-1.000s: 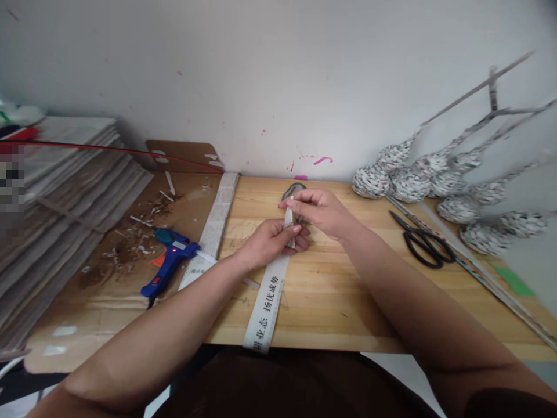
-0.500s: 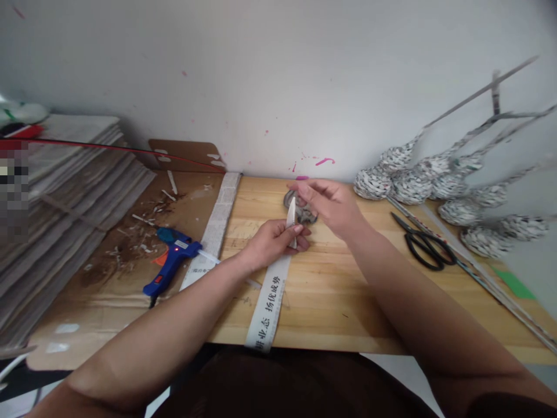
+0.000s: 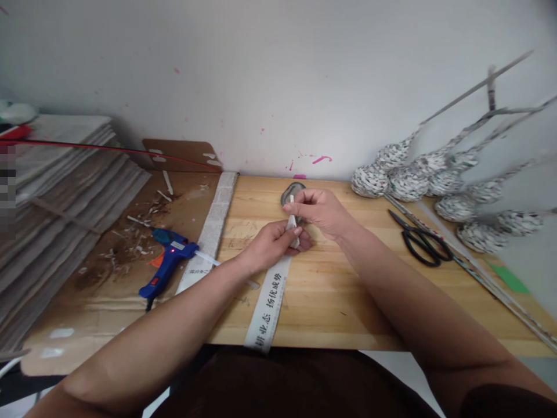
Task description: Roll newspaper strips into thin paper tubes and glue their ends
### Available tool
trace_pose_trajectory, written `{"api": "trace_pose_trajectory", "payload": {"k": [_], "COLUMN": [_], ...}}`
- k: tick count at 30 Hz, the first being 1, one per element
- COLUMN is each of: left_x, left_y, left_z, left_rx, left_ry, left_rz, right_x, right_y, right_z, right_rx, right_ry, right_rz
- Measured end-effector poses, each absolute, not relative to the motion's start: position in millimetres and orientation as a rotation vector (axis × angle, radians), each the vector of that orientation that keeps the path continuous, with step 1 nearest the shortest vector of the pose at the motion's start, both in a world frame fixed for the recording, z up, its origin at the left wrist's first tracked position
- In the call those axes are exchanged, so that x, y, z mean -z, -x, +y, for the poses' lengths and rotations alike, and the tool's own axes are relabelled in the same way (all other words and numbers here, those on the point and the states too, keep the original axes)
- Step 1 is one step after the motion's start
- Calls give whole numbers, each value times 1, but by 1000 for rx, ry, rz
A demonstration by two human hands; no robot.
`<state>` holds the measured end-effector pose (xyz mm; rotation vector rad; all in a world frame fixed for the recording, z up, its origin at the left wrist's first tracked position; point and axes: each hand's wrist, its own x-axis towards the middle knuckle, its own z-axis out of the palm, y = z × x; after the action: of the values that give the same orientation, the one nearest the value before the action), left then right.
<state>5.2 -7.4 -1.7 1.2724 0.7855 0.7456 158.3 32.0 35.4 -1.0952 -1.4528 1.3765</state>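
Observation:
A long newspaper strip (image 3: pixel 264 316) with printed characters runs from the table's front edge up to my hands. My left hand (image 3: pixel 278 241) is closed on its upper end, thumb on top, where the paper is folded into a narrow point. At that tip the fingers of my right hand (image 3: pixel 315 210) are pinched together around the paper, just above my left hand. Behind my right fingers lies a small grey rounded object (image 3: pixel 290 190), partly hidden; its kind is unclear.
Left, a blue glue gun (image 3: pixel 169 261) lies on scrap-strewn cardboard (image 3: pixel 108 302), beside stacked newspapers (image 3: pixel 65 174). A pile of paper strips (image 3: pixel 217 209) borders it. Right are black scissors (image 3: pixel 420 238), long paper rods (image 3: pixel 483 278) and several woven paper balls (image 3: pixel 409 183) on stems.
My right hand has come down and in toward my left, closing on the strip's pointed tip. The tip looks narrower and more rolled. My left hand keeps its hold; the view has shifted slightly.

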Motion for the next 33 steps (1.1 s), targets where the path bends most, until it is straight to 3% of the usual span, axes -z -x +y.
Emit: {"api": "trace_pose_trajectory", "payload": {"k": [8, 28, 33], "left_x": [-2, 0, 0], "left_y": [-2, -4, -2], "left_z": [-6, -10, -9], "left_rx": [-713, -740, -719], "left_ry": [-1295, -1350, -1333], "left_rz": [798, 844, 832], "right_x": [-44, -38, -38], "right_y": [-167, -162, -167], "right_z": [35, 38, 38], "right_rx": [-1535, -1513, -1622], "right_ry": [1043, 1090, 988], "right_rz": [-1609, -1300, -1488]}}
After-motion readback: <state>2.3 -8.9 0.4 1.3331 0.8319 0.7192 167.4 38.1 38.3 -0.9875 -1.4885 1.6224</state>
